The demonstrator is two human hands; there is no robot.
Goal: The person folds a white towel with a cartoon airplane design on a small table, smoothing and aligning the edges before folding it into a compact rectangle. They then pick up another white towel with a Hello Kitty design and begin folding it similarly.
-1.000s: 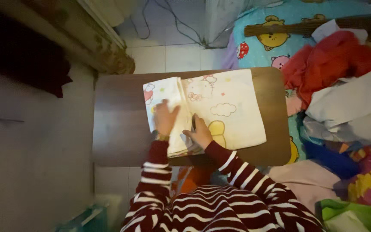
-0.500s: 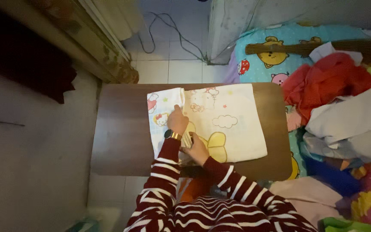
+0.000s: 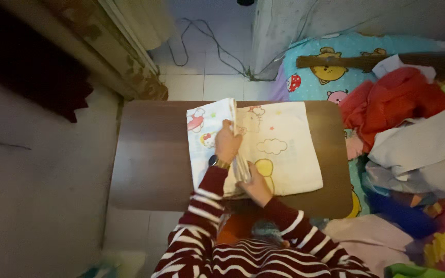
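While the right hand pinches the near end of a raised fold in the cream cartoon-printed cotton cloth, the left hand, just beyond it, closes its fingers around the same fold's middle. Under both hands, the cloth lies on a brown rounded wooden table. Well right of the hands sits 1 heap of red and white clothes.

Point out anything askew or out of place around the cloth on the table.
The printed cloth lies slightly crooked on the brown table, its left part raised into a ridge between the left hand and right hand. Beside the table, clothes lie heaped in disorder.
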